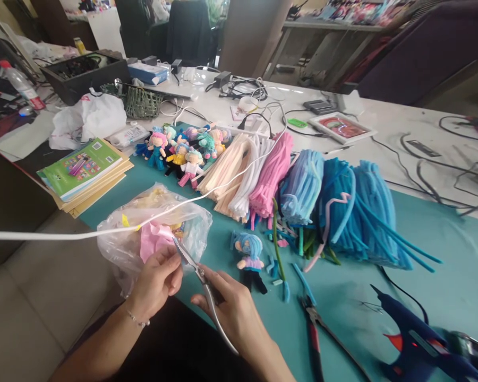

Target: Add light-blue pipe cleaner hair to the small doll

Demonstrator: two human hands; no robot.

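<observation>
My right hand (233, 302) is closed round the handles of metal scissors (201, 273), whose blades point up and left. The blades look serrated, and their tip touches the edge of a pink satin cloth (154, 241). With fingers curled, my left hand (157, 278) pinches the lower edge of this cloth beside the blades; the fingertips are partly hidden. Under and behind the cloth lies a crumpled clear plastic bag (197, 220) with yellowish things inside. A small blue-haired doll (250, 257) lies on the green mat (434, 233) to the right of the scissors.
Bundles of pipe cleaners, including pink (271, 172) and blue (376, 212), lie across the mat. Behind the bag are several small dolls (191, 164). Pliers (314, 318) and a blue glue gun (418, 339) lie at right. A white cable (83, 234) crosses in front. Booklets (82, 167) are stacked left.
</observation>
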